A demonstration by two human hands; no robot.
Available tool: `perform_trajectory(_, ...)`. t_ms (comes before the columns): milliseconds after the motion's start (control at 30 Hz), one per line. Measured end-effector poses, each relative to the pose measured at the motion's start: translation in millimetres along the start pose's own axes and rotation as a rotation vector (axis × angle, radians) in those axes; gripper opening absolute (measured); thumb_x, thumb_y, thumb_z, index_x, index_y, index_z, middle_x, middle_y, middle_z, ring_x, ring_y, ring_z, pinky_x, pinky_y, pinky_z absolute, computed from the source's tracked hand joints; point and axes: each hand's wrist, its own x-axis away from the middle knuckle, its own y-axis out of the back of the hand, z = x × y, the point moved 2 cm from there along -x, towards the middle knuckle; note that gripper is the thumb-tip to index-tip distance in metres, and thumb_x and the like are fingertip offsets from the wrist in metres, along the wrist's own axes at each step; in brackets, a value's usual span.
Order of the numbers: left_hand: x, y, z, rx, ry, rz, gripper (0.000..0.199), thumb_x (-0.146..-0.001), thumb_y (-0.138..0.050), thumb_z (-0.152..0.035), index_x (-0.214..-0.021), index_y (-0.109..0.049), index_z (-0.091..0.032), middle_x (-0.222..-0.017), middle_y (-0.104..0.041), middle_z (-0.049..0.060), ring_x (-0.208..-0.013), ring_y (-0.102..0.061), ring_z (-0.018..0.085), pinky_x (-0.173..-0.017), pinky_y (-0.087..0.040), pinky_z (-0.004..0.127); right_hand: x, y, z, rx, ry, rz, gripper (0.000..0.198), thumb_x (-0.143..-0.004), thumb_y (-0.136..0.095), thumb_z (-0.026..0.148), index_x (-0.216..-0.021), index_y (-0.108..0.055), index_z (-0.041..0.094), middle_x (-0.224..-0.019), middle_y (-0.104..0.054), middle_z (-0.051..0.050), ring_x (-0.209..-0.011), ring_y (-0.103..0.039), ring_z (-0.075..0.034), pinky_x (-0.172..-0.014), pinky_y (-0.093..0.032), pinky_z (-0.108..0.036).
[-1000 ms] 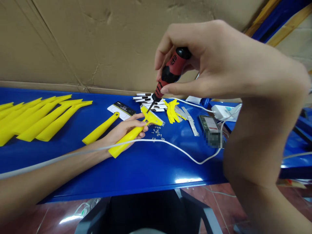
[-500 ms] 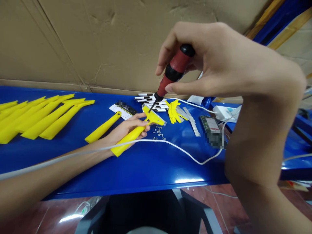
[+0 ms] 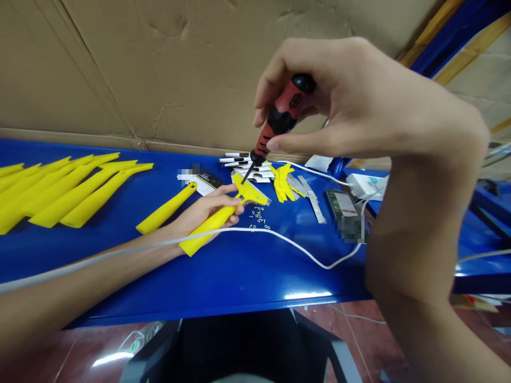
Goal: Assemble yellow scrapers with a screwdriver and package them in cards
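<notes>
My left hand is closed around a yellow scraper, whose wide head has a blade along its far edge. In my right hand is a red and black screwdriver, gripped by its handle from above and tilted. Its thin tip meets the scraper's head near one end; the screw under it is too small to make out. Several tiny screws lie scattered on the blue table just beyond the scraper.
Several yellow handles lie at left, another handle nearer. Behind sit a printed card, white sleeves, yellow head pieces and metal blades. At right are a phone and power strip. A white cable crosses the table.
The screwdriver's handle has turned in my right fingers, showing a different side with a mark. Its tip stays on the scraper's head. My left hand keeps its hold.
</notes>
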Motion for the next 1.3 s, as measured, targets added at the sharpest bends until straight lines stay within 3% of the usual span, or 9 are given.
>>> perform_trajectory(233, 1, -3, 0, 0.009, -0.012, 0.003, 0.059, -0.082, -0.071, 0.003, -0.136, -0.059, -0.017, -0.1, -0.075, 0.009, -0.07, -0.07, 0.014, -0.055, -0.054, 0.019, -3, 1, -3, 0.109, -0.024, -0.036, 0.033, -0.086, -0.091, 0.051, -0.105, -0.072, 0.033, -0.092, -0.074, 0.0, -0.083, -0.069, -0.023, -0.065, -0.054, -0.039)
perform_trajectory(367, 1, -2, 0, 0.006, -0.002, -0.003, 0.058, -0.083, -0.07, 0.003, -0.136, -0.058, -0.017, -0.096, -0.074, 0.008, -0.067, -0.069, 0.014, -0.056, -0.054, 0.019, -1, 1, -5, 0.072, -0.025, 0.001, 0.038, -0.084, -0.094, 0.035, -0.114, -0.07, 0.034, -0.109, -0.076, -0.002, -0.093, -0.072, -0.025, -0.068, -0.058, -0.039)
perform_trajectory(467, 0, 2, 0, -0.012, 0.025, -0.003, 0.062, -0.085, -0.071, 0.0, -0.141, -0.054, -0.018, -0.094, -0.074, 0.008, -0.062, -0.067, 0.013, -0.054, -0.054, 0.021, -1, 0, -2, 0.037, -0.029, 0.006, 0.036, -0.084, -0.093, 0.025, -0.112, -0.072, 0.034, -0.109, -0.078, 0.0, -0.095, -0.073, -0.025, -0.073, -0.061, -0.039)
perform_trajectory(700, 0, 1, 2, -0.001, 0.002, 0.004, 0.064, -0.083, -0.072, 0.001, -0.141, -0.053, -0.018, -0.093, -0.074, 0.007, -0.067, -0.07, 0.015, -0.056, -0.054, 0.021, -4, -2, -2, 0.098, -0.036, -0.061, 0.03, -0.086, -0.093, 0.04, -0.108, -0.074, 0.032, -0.097, -0.074, -0.001, -0.086, -0.068, -0.023, -0.073, -0.061, -0.039)
perform_trajectory(900, 3, -6, -2, -0.029, 0.016, -0.027, 0.054, -0.086, -0.066, 0.002, -0.134, -0.052, -0.018, -0.087, -0.072, 0.006, -0.059, -0.065, 0.013, -0.054, -0.053, 0.02, -3, -1, -10, 0.004, -0.033, -0.003, 0.044, -0.077, -0.096, 0.021, -0.111, -0.074, 0.038, -0.102, -0.079, 0.002, -0.091, -0.073, -0.024, -0.071, -0.063, -0.036)
perform_trajectory(1100, 2, -5, -1, 0.008, -0.017, -0.026, 0.052, -0.083, -0.067, 0.004, -0.129, -0.056, -0.018, -0.098, -0.074, 0.01, -0.068, -0.069, 0.013, -0.055, -0.053, 0.018, -6, -4, -4, -0.075, -0.027, -0.036, 0.028, -0.082, -0.092, 0.023, -0.099, -0.072, 0.031, -0.098, -0.079, 0.003, -0.089, -0.076, -0.022, -0.072, -0.059, -0.037)
perform_trajectory(1233, 4, -8, -1, 0.001, -0.005, -0.04, 0.054, -0.083, -0.066, 0.004, -0.131, -0.054, -0.017, -0.095, -0.073, 0.01, -0.066, -0.068, 0.014, -0.054, -0.052, 0.018, -6, -6, -6, -0.027, -0.035, -0.053, 0.035, -0.08, -0.092, 0.022, -0.104, -0.071, 0.032, -0.103, -0.079, 0.004, -0.091, -0.075, -0.023, -0.074, -0.057, -0.04)
perform_trajectory(1300, 5, -8, -2, -0.011, 0.004, -0.048, 0.053, -0.085, -0.066, 0.003, -0.131, -0.053, -0.018, -0.089, -0.072, 0.007, -0.06, -0.065, 0.014, -0.053, -0.052, 0.019, -5, -7, -8, -0.15, -0.053, -0.077, 0.043, -0.072, -0.093, 0.012, -0.104, -0.072, 0.032, -0.103, -0.079, 0.003, -0.094, -0.074, -0.026, -0.077, -0.057, -0.041)
